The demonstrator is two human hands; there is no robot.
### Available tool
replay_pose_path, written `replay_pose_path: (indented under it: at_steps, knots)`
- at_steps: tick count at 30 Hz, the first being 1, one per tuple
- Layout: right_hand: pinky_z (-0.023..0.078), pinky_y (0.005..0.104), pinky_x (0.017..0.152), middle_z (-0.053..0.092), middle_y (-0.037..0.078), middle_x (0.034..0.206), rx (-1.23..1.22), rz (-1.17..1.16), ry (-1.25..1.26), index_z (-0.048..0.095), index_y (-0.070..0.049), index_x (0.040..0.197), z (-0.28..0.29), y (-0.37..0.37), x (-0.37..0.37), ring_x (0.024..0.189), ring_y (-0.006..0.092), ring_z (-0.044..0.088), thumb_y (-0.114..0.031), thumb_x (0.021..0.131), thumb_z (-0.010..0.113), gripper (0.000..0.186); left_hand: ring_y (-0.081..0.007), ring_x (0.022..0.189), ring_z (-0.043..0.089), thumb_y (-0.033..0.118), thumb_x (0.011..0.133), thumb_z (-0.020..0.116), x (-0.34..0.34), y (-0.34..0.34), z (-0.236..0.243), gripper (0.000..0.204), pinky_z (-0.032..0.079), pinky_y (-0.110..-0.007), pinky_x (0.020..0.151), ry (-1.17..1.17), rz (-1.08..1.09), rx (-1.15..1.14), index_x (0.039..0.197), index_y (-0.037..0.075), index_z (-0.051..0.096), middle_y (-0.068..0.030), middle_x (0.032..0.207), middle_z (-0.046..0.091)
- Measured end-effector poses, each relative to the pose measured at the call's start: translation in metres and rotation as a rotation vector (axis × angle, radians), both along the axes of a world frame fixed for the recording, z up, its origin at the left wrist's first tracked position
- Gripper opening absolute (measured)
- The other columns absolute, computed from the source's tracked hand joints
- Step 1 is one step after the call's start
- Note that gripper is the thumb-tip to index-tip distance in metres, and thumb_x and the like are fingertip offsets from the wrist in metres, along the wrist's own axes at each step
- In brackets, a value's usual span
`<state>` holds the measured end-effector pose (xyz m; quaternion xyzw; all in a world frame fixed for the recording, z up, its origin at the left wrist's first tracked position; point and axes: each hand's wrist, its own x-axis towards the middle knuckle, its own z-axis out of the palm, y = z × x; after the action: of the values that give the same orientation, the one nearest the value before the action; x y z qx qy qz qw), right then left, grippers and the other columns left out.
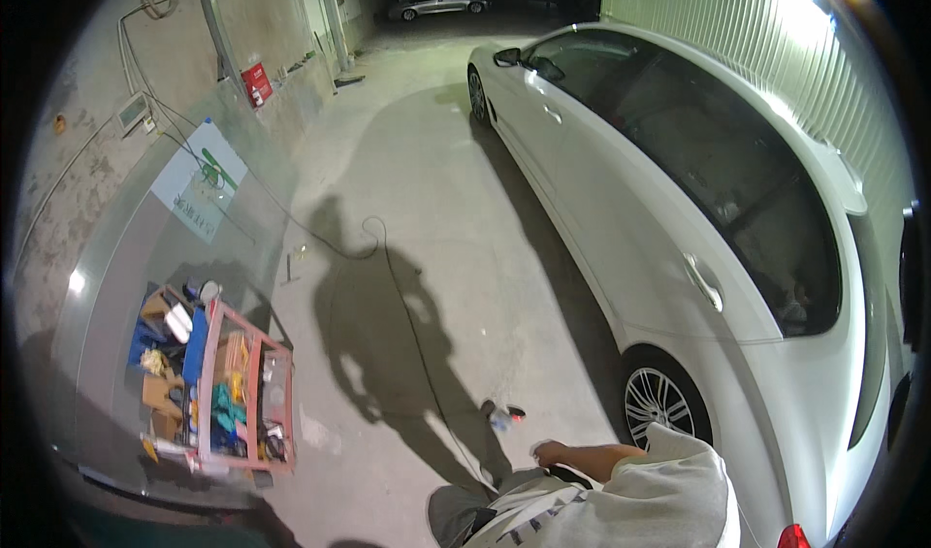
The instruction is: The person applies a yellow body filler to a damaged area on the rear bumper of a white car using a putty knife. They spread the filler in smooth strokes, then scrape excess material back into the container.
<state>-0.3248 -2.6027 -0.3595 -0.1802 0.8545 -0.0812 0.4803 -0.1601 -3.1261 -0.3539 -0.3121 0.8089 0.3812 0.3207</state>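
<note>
My right hand (551, 453) is low in the view, in front of my white shirt, with the forearm bent across from the sleeve. Its fingers are mostly hidden, and a small pale patch shows at their tip; whether the hand holds anything cannot be made out. The rear wheel (663, 401) of a white car (582, 199) stands to the right of this hand. On the floor just ahead lies a small clear and red item (506, 417), too small to name. My left hand is out of the picture.
At left stands a red-framed cart (254, 393) loaded with bottles, cloths and boxes. Behind it is a large glass-like panel (116, 267). A thin dark cable (405, 306) winds over the concrete floor. A red box (257, 83) is by the wall; a silver car (438, 5) is parked far off.
</note>
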Motion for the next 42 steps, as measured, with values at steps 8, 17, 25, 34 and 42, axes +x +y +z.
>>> replay_pose_path:
  at_steps: [8,17,25,34,42]
  knots:
    - [0.057,0.0381,0.085,0.076,0.015,0.106,-0.430,-0.553,0.389,0.067,-0.006,0.131,0.092,-0.169,-0.443,0.097,0.0274,0.072,-0.018,0.097,0.061,0.037,-0.0345,0.114,0.065,0.029,0.099,0.059,-0.257,-0.116,-0.089,0.038,0.055,-0.044,0.094,-0.071,-0.163,-0.008,0.129,0.007,0.067,-0.0164,0.129,0.066]
    - [0.052,0.0431,0.103,0.070,0.023,0.129,-0.200,-0.818,0.064,0.068,-0.007,0.134,0.120,-0.323,-0.588,0.120,0.0399,0.066,-0.045,0.096,0.059,0.055,-0.0323,0.102,0.073,0.028,0.098,0.055,-0.708,-0.284,-0.017,0.031,0.057,-0.045,0.085,0.375,-0.102,-0.088,0.112,0.006,0.073,-0.0200,0.108,0.075]
    - [0.046,0.0493,0.111,0.058,0.032,0.137,-0.226,-0.511,0.052,0.066,-0.001,0.132,0.029,-0.486,-0.917,0.129,0.0454,0.057,-0.043,0.095,0.062,0.056,-0.0381,0.102,0.072,0.018,0.091,0.067,-1.074,-0.350,-0.008,0.025,0.056,-0.045,0.087,0.421,-0.193,-0.130,0.113,0.007,0.074,-0.0175,0.107,0.076]
    - [0.040,0.0551,0.119,0.019,0.035,0.163,0.048,-0.433,-0.135,0.022,-0.008,0.160,-0.065,-0.612,-1.138,0.146,0.0544,0.034,-0.028,0.081,0.085,0.102,-0.0406,0.110,0.069,0.026,0.092,0.065,-1.322,-0.486,-0.293,0.033,0.055,-0.049,0.095,-0.007,-0.353,-0.296,0.118,0.007,0.075,-0.0216,0.117,0.073]
    - [0.039,0.0640,0.115,0.022,0.039,0.157,0.239,-0.669,-0.181,0.036,-0.011,0.155,-0.090,-0.606,-1.169,0.143,0.0605,0.031,-0.027,0.071,0.089,0.100,-0.0426,0.123,0.062,0.042,0.102,0.057,-1.520,-0.591,-0.555,0.059,0.050,-0.049,0.103,-0.111,-0.776,-0.582,0.130,-0.010,0.058,-0.0294,0.131,0.064]
